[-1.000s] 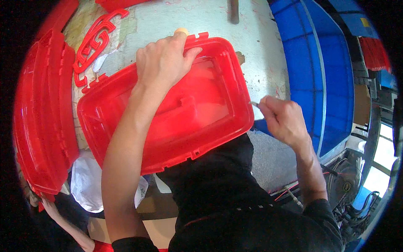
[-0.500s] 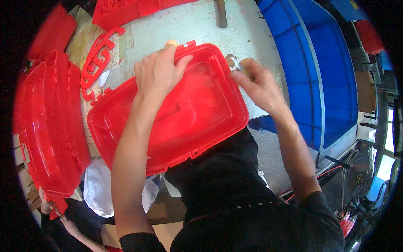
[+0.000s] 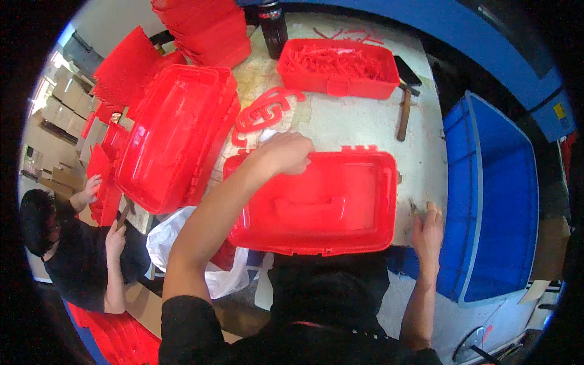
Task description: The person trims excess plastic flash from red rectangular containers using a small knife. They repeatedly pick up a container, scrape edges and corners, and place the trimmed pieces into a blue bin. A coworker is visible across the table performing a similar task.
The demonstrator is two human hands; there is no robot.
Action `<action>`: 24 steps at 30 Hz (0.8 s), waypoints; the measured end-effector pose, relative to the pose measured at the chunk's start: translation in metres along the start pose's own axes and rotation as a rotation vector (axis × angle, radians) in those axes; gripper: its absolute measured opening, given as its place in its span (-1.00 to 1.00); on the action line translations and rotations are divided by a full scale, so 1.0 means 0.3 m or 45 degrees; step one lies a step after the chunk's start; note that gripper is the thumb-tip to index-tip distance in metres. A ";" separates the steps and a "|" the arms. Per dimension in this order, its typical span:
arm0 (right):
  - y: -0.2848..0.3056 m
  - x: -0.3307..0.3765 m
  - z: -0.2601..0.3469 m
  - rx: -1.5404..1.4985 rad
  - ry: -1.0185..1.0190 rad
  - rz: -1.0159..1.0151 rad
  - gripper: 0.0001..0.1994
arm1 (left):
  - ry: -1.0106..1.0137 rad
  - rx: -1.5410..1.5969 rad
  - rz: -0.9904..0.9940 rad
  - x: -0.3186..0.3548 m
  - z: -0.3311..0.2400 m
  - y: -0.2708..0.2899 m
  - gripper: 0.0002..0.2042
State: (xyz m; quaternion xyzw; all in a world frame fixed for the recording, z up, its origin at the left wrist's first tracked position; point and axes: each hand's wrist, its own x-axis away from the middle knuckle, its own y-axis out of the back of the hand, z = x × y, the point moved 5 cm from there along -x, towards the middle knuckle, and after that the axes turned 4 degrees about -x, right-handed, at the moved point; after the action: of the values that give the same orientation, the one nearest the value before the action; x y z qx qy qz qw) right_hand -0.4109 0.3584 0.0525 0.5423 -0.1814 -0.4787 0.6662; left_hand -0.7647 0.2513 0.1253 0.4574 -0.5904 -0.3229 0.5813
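Note:
A red plastic box lid [image 3: 316, 204] with a moulded handle recess lies flat on the worn white table [image 3: 359, 118] in front of me. My left hand [image 3: 285, 153] rests on its far left corner, fingers curled over the rim. At the table's near right edge, just right of the lid, my right hand [image 3: 427, 230] lies with fingers bent on the tabletop; whether it pinches a small part I cannot tell.
A stack of red lids [image 3: 173, 137] lies at the left. Red handle pieces [image 3: 264, 109] sit beyond my left hand. A red tray of small parts [image 3: 337, 66] and a hammer [image 3: 404, 109] are farther back. Blue crate [image 3: 496, 194] at right. Another person [image 3: 67, 243] works at lower left.
My right hand has moved from the lid's far right corner down to the table's near right edge. The view has lifted, showing more of the table. My left hand stays on the lid.

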 end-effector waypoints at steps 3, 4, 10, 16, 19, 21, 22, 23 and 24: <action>0.032 -0.042 0.020 -0.419 -0.044 -0.059 -0.63 | 0.039 -0.326 -0.471 0.164 -0.160 0.129 -0.65; 0.020 -0.038 0.015 -0.966 -0.255 0.035 -0.63 | 0.003 -0.482 -0.850 0.244 -0.242 0.172 -0.59; 0.003 -0.068 0.068 -1.809 -0.246 0.090 -0.47 | 0.069 -0.554 -0.995 0.310 -0.454 0.002 -0.45; -0.042 -0.126 0.034 -1.085 -0.189 0.038 -0.69 | -0.361 0.070 -0.744 0.289 -0.421 -0.223 -0.60; -0.044 -0.123 0.025 -1.118 -0.256 -0.017 -0.69 | -0.246 0.500 -0.654 0.201 -0.173 -0.187 -0.84; -0.047 -0.116 0.021 -1.031 -0.346 -0.030 -0.68 | 0.262 0.677 -1.219 0.118 0.124 -0.103 -0.92; -0.050 -0.117 0.021 -0.971 -0.379 -0.005 -0.70 | 0.363 0.414 -1.402 0.071 0.237 -0.073 -0.88; -0.047 -0.118 0.029 -0.958 -0.342 -0.001 -0.73 | 0.526 0.221 -1.280 -0.019 0.368 -0.055 -0.82; -0.035 -0.121 0.036 -0.958 -0.281 -0.014 -0.74 | 0.545 -0.055 -1.417 -0.062 0.428 -0.053 -0.80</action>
State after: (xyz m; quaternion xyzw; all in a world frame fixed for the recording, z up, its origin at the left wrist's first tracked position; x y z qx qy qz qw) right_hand -0.4412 0.3832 0.0568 0.2065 -0.0608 -0.5709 0.7923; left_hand -0.8899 0.2430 0.0887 0.7410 -0.1250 -0.4915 0.4402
